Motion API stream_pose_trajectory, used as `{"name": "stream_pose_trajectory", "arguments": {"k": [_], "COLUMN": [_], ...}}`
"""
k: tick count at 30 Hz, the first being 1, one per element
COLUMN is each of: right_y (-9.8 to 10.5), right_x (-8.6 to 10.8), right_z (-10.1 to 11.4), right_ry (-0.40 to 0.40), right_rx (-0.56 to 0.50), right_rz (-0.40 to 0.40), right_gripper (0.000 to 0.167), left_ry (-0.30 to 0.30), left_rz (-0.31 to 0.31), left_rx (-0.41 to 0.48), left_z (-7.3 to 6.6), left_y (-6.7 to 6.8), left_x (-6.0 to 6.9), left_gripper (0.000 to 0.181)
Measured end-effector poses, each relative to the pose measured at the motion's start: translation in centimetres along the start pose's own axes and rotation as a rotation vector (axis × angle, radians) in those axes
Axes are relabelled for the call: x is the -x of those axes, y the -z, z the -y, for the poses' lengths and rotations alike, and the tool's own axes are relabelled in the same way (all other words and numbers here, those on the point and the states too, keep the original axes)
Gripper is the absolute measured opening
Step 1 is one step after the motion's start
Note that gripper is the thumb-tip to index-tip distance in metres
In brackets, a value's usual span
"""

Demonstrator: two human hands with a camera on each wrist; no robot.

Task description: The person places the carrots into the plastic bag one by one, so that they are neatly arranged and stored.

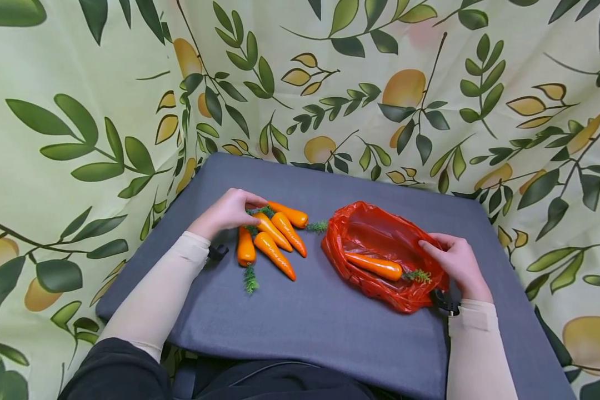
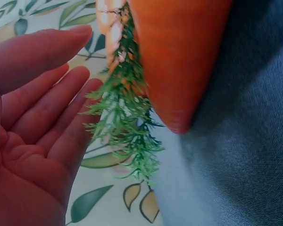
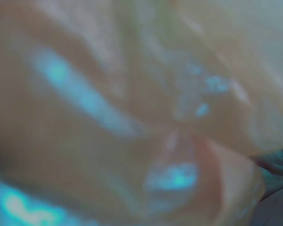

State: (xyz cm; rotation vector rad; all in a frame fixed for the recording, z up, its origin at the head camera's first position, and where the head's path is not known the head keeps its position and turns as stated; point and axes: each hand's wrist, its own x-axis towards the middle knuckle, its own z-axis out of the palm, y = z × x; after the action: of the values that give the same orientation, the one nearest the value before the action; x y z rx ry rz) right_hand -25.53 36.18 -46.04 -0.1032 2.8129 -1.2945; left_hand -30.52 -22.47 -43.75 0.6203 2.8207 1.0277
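Several orange toy carrots [image 1: 275, 256] with green leafy tops lie in a loose pile on the left part of the table. My left hand [image 1: 231, 212] reaches over that pile from the left. In the left wrist view its fingers [image 2: 47, 103] are spread apart from the thumb, beside a carrot's green top [image 2: 125, 113], and grip nothing. A red plastic bag [image 1: 336, 244] lies to the right with its mouth wide. One carrot [image 1: 375, 265] rests inside it, leaves toward the right. My right hand [image 1: 457, 266] pinches the bag's right rim, thumb inside; the other fingers are mostly hidden behind the plastic.
The grey cloth-covered table [image 1: 300, 322] spans the area before me. A leaf-and-fruit patterned curtain [image 1: 330, 83] hangs behind it and on the left. Small black devices [image 1: 445, 301] sit at both wrists. Blurred plastic [image 3: 132, 103] fills most of the right wrist view.
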Motion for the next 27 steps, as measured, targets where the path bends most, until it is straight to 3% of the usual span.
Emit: {"name": "stream_pose_trajectory", "arguments": {"k": [6, 11, 21, 27], "right_y": [-0.1, -0.2, -0.2, -0.2], "right_x": [0.0, -0.2, -0.4, -0.4], "right_z": [0.1, 0.0, -0.4, -0.4], "right_ry": [-0.004, 0.003, 0.004, 0.022], "right_rx": [0.001, -0.001, 0.001, 0.014], "right_rz": [0.004, 0.001, -0.006, -0.016], "right_gripper": [0.058, 0.055, 0.053, 0.052], "left_ry": [-0.057, -0.057, -0.049, -0.056], "left_rz": [0.068, 0.128, 0.231, 0.246], "left_rx": [-0.082, -0.121, -0.115, -0.091], "left_z": [0.9, 1.3, 2.4, 3.2], "left_y": [-0.2, -0.3, -0.9, -1.6], "left_x": [-1.1, -1.9, -3.0, -3.3], "left_gripper": [0.050, 0.047, 0.047, 0.049]}}
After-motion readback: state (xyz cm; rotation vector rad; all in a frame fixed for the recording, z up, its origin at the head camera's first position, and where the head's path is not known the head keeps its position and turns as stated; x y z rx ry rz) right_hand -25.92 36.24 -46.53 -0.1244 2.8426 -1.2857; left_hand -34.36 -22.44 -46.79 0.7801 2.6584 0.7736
